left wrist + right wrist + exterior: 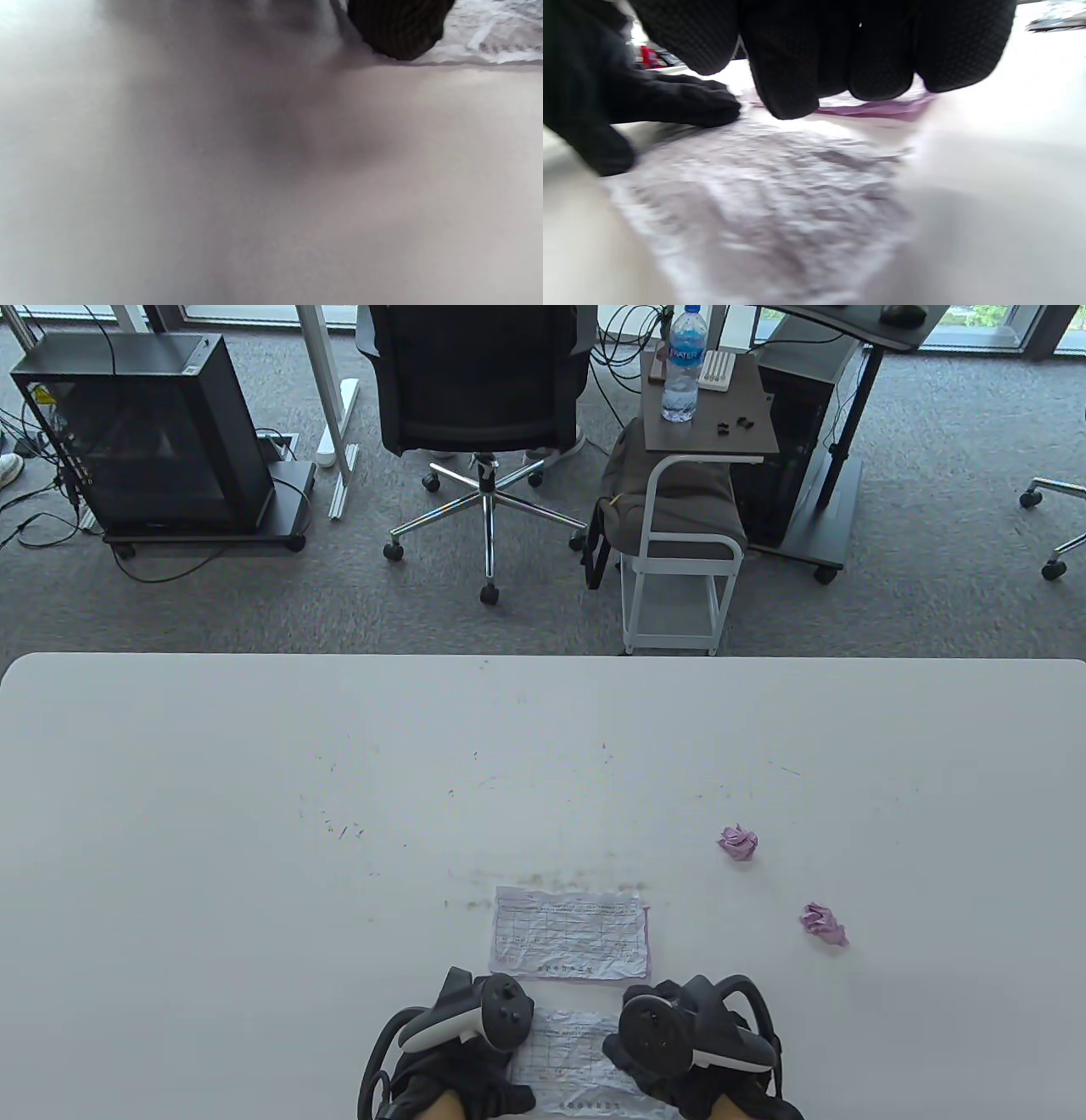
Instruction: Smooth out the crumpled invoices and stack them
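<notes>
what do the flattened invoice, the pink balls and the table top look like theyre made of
Flattened invoice: thin paper, matte, with fine creases, a printed grid and a purple tint at the edge.
Pink balls: probably the same thin paper, crumpled tight into sharp folds.
Table top: smooth white surface, likely plastic or laminate, scuffed with small dark marks.

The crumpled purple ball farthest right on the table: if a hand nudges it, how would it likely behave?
The farthest-right crumpled ball is thin paper like the flattened invoice, so it is probably very light and would skid or tumble at a slight touch. Its lumpy, uneven shape suggests a short wobble rather than a true roll. It would likely squash under a pinch, not resist.
</notes>
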Action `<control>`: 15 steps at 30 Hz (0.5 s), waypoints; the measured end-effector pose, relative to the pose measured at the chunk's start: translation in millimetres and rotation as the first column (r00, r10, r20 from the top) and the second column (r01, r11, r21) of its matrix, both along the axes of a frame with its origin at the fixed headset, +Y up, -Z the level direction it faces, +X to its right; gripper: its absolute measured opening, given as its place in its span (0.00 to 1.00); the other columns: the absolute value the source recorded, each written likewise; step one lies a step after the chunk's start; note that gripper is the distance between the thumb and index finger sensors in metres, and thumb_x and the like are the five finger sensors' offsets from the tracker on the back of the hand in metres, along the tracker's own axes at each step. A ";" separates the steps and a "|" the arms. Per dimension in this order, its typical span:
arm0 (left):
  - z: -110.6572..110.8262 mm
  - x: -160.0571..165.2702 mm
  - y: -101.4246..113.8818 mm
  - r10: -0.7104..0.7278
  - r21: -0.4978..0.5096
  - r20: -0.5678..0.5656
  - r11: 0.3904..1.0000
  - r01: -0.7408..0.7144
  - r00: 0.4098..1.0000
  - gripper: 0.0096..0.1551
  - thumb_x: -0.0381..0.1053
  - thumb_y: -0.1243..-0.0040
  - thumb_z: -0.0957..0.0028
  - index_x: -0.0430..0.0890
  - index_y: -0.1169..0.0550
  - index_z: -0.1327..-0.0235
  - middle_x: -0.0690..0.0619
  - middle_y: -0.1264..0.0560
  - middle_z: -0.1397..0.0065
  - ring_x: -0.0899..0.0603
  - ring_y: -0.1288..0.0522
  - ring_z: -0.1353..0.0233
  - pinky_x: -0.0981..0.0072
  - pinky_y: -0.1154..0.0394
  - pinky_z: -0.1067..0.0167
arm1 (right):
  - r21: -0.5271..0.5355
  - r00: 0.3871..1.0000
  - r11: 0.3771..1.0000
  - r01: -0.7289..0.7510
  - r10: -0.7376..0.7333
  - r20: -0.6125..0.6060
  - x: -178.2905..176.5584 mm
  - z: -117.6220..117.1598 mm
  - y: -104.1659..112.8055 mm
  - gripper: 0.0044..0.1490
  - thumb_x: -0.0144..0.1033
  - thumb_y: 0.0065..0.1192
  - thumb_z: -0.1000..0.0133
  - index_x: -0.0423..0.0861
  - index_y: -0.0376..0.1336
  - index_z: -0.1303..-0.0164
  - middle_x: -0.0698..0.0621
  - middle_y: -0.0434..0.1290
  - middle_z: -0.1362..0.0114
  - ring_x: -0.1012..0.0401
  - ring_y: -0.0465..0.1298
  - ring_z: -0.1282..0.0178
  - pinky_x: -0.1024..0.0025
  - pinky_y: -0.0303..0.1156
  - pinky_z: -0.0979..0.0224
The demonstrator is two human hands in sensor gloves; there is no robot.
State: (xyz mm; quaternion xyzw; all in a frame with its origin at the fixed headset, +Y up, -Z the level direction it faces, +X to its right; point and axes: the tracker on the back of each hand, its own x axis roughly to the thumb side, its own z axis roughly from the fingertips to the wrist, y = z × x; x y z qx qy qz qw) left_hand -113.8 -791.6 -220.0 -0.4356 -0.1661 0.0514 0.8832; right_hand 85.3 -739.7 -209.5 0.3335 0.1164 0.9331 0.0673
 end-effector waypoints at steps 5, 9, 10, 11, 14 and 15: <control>-0.2 -0.3 -0.1 0.002 0.001 0.001 1.000 -0.002 1.000 0.53 0.61 0.43 0.41 0.54 0.65 0.25 0.43 0.79 0.27 0.25 0.80 0.27 0.26 0.63 0.35 | -0.089 0.971 0.995 -0.042 0.019 -0.236 -41.7 18.4 -10.1 0.29 0.50 0.58 0.40 0.47 0.64 0.34 0.43 0.59 0.20 0.43 0.65 0.27 0.43 0.69 0.33; -0.3 0.1 0.0 0.000 0.000 0.002 1.000 0.000 1.000 0.53 0.61 0.43 0.41 0.54 0.65 0.25 0.43 0.79 0.27 0.25 0.80 0.27 0.26 0.63 0.35 | -0.173 0.946 0.968 -0.183 0.125 -0.299 -53.7 25.6 -27.1 0.31 0.51 0.57 0.39 0.47 0.58 0.30 0.43 0.57 0.19 0.43 0.61 0.26 0.42 0.68 0.32; -0.3 0.2 0.0 0.001 0.000 0.001 1.000 -0.001 1.000 0.54 0.61 0.43 0.41 0.54 0.65 0.25 0.42 0.79 0.27 0.25 0.80 0.27 0.26 0.63 0.35 | -0.168 0.945 0.966 -0.197 0.141 -0.296 -52.5 26.0 -27.7 0.32 0.52 0.56 0.39 0.47 0.56 0.30 0.44 0.55 0.19 0.44 0.59 0.25 0.42 0.66 0.31; -0.4 0.4 0.1 0.001 0.000 0.001 1.000 -0.001 1.000 0.53 0.61 0.43 0.41 0.54 0.65 0.25 0.43 0.79 0.27 0.25 0.80 0.27 0.26 0.63 0.35 | -0.156 0.948 0.973 -0.172 0.121 -0.293 -51.8 24.9 -27.0 0.31 0.52 0.57 0.39 0.48 0.58 0.30 0.44 0.56 0.19 0.44 0.60 0.26 0.43 0.67 0.32; -0.5 0.7 0.3 -0.003 -0.001 0.001 1.000 0.003 1.000 0.53 0.61 0.43 0.41 0.54 0.65 0.25 0.43 0.79 0.27 0.25 0.79 0.27 0.26 0.63 0.35 | -0.213 0.957 0.961 -0.178 0.119 -0.264 -50.0 21.7 -26.5 0.29 0.51 0.56 0.39 0.47 0.61 0.32 0.45 0.58 0.21 0.45 0.61 0.26 0.42 0.67 0.32; -0.6 0.8 0.3 -0.002 -0.001 0.000 1.000 0.002 1.000 0.53 0.61 0.43 0.41 0.54 0.65 0.25 0.43 0.79 0.27 0.25 0.79 0.27 0.26 0.63 0.35 | -0.209 0.960 0.962 -0.176 0.121 -0.251 -49.9 20.3 -25.1 0.28 0.51 0.57 0.39 0.47 0.62 0.33 0.45 0.60 0.22 0.45 0.62 0.27 0.41 0.68 0.32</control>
